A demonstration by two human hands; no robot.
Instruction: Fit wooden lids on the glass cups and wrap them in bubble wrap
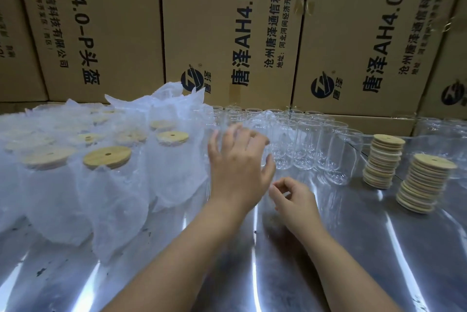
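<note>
Several bare glass cups (300, 144) stand in rows at the back middle of the table. On the left stand several cups in bubble wrap (121, 185), each topped by a wooden lid (107, 156). Two stacks of wooden lids (384, 161) (424, 182) stand on the right. My left hand (237, 167) is stretched out with fingers spread, at the near edge of the bare cups and next to the wrapped ones; it is blurred. My right hand (294, 198) hovers low over the table in front of the cups, fingers loosely curled, with nothing visible in it.
Tall cardboard boxes (227, 33) with printed text form a wall right behind the table. The table top (328, 261) is shiny reflective metal. More glassware (439, 134) shows dimly at the far right behind the lid stacks.
</note>
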